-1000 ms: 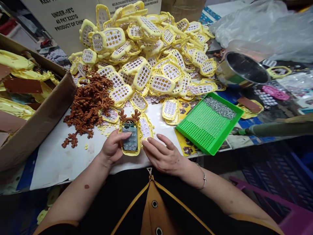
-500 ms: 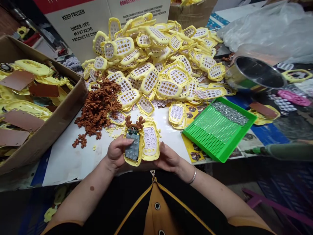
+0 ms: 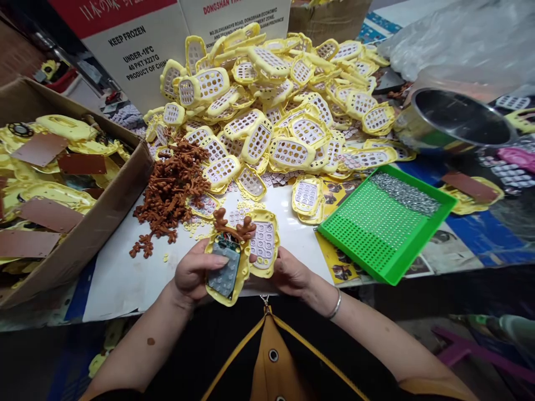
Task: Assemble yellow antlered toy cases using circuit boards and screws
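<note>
My left hand (image 3: 194, 270) is closed round a yellow toy phone half (image 3: 235, 289), thumb lying on its grey key membrane (image 3: 223, 270). Brown reindeer antlers (image 3: 234, 229) sit at the top of that half, by a green circuit board (image 3: 229, 243). Closed on the right edge of a second yellow phone half (image 3: 264, 245) with white keys is my right hand (image 3: 290, 271). The two halves are side by side, the left one overlapping the other's edge. Some right fingers are hidden behind the shell.
Behind are a heap of yellow phone shells (image 3: 298, 131) and a brown antler pile (image 3: 171, 186). A green tray (image 3: 359, 228) of small metal screws lies right, near a metal bowl (image 3: 455, 120). A cardboard box (image 3: 125, 184) of shells stands left; a blurred tool (image 3: 516, 328) is lower right.
The left half has come lower and tilted, and now overlaps the other half, which has shifted slightly right. The view has also shifted; the blurred tool appears lower and farther right.
</note>
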`<state>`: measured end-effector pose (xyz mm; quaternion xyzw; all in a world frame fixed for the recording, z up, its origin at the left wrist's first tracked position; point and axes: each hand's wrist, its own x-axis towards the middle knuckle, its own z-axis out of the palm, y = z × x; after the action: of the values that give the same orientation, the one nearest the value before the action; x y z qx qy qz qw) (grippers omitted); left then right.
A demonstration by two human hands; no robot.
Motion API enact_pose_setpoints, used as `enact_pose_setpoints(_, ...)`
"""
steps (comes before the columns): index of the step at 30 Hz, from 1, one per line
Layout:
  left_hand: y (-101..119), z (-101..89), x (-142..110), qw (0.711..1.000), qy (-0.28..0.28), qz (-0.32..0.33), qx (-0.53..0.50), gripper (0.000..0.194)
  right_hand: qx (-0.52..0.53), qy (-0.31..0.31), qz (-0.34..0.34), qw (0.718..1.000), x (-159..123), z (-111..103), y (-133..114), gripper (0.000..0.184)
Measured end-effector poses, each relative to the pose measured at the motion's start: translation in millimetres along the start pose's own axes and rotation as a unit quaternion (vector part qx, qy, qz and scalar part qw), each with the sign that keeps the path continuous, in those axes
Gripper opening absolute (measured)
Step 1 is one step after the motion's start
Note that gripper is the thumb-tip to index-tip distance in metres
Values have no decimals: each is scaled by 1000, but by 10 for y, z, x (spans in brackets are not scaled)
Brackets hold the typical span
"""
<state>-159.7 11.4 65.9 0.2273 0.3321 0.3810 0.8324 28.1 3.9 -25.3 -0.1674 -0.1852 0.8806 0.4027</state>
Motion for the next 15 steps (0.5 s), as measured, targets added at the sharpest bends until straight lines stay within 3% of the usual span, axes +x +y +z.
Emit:
enact_pose_setpoints(4, -38, -29, 33, 1000, 8, -13, 13, 52, 8, 16, -1, 1000, -11, 30, -31, 70)
enact_pose_setpoints(11, 18, 35, 18, 996, 62, 62, -22, 65, -29, 59, -8, 998, 11, 48, -56, 61)
enact_pose_setpoints(15, 4, 37, 108, 991, 107, 72, -41, 55, -33, 69, -7, 997, 12, 48, -37, 64)
